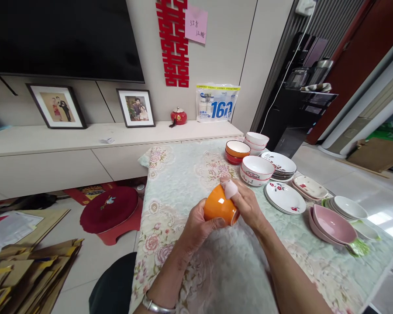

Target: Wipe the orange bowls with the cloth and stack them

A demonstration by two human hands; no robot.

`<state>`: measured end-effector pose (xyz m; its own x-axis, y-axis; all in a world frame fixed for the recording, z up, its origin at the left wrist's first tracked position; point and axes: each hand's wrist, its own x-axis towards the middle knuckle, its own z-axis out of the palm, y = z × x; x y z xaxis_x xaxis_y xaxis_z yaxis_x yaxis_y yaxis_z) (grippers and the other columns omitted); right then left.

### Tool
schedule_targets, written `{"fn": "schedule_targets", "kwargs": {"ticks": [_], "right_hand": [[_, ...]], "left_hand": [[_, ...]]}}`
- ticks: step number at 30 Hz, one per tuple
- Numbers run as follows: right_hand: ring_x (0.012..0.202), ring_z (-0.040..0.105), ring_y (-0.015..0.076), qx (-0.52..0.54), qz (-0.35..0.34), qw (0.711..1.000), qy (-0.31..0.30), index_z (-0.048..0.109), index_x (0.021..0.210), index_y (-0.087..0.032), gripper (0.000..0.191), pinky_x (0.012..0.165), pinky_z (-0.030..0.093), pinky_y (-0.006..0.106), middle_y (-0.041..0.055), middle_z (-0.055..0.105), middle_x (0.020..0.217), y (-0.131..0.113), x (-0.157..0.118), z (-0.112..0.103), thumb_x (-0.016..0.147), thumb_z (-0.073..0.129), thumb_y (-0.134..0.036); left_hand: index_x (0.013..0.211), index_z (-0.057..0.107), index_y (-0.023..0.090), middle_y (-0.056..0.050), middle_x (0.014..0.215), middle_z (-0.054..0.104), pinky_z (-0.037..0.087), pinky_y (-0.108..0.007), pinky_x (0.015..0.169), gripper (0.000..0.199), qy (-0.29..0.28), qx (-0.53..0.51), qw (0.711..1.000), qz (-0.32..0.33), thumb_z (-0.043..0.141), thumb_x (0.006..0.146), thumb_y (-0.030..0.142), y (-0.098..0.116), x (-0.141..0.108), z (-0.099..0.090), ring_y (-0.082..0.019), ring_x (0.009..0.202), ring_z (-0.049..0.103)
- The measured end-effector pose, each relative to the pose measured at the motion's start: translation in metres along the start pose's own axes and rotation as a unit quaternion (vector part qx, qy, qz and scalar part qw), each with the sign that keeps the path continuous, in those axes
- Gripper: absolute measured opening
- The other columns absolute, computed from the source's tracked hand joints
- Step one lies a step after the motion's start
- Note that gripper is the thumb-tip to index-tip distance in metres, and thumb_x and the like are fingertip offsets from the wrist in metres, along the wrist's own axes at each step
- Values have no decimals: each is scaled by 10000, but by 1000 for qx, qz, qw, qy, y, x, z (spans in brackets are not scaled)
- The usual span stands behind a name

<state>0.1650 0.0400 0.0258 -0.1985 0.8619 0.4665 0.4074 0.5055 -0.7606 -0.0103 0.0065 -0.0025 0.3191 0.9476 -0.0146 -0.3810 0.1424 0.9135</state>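
An orange bowl [220, 206], tilted on its side, is held above the flowered tablecloth [180, 183]. My left hand [199, 224] grips it from the left, with the thumb along its lower side. My right hand [245, 201] presses a white cloth [229, 189] against the bowl's upper right outside, its fingers closed round the cloth. The bowl's inside faces away and is hidden. Beyond my right hand stand white bowls [257, 165] and a stacked orange and red pair [237, 150].
Floral plates [284, 197], square dishes [310, 186], small white bowls [349, 206] and pink bowls [334, 222] line the table's right side. A red stool [110, 209] stands left of the table. Behind are a cabinet [52, 170] and a plastic bag [218, 104].
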Motion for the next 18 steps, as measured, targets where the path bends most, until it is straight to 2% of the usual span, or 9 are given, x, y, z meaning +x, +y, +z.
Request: {"fn": "schedule_targets", "kwargs": {"ticks": [2,4,6,8,11,13,16,18], "right_hand": [[1275,520,288,-107,-90,990,-32,656,1250,-236,366,1092,349,485,93,616,1354,-16,-3,2,996,443,-391],[1299,494,305,-192,-141,969,-60,647,1259,-238,344,1102,315,517,95,605,1372,-30,-6,7,983,479,-353],[1288,492,320,-244,-161,954,-69,655,1231,-245,311,1098,279,545,85,634,1333,-40,-8,13,968,506,-321],[1243,517,314,-252,-157,953,-61,670,1183,-248,278,1074,287,534,77,666,1271,-43,-8,15,967,508,-313],[1108,579,271,-176,-115,977,-33,700,1027,-227,268,978,378,446,76,692,1161,-35,-3,10,984,462,-345],[926,606,233,-94,-47,994,-17,680,856,-204,330,835,434,375,66,696,975,-26,1,3,987,428,-372],[670,537,178,19,99,995,14,613,713,-189,392,605,393,304,18,599,708,-10,5,-3,969,442,-432],[609,500,165,43,152,987,36,616,711,-186,405,547,353,294,5,559,650,-5,5,-4,961,456,-461]], "left_hand": [[995,620,149,-14,862,672,483,-267,681,438,-3,27,999,17,848,647,288,2,1,3,-165,763,599],[888,633,163,-1,815,657,487,-280,683,287,-16,57,997,45,808,689,274,6,1,8,-170,757,593],[780,644,170,0,786,648,494,-299,716,177,-28,80,994,70,779,710,259,10,1,13,-183,775,592],[751,656,173,-8,792,655,495,-314,738,144,-42,90,992,77,770,718,255,10,0,16,-193,794,593],[866,648,177,-9,835,655,475,-299,702,203,-42,110,991,57,770,725,255,7,-3,17,-180,780,575],[898,615,176,13,806,611,434,-266,646,250,-34,148,988,40,773,713,237,4,-5,16,-148,719,529],[873,591,169,37,762,537,384,-240,605,251,-36,201,979,28,765,699,221,3,-8,16,-117,664,462],[869,589,167,36,766,524,379,-236,602,255,-34,209,977,24,765,696,230,5,-9,16,-115,668,453]]}}
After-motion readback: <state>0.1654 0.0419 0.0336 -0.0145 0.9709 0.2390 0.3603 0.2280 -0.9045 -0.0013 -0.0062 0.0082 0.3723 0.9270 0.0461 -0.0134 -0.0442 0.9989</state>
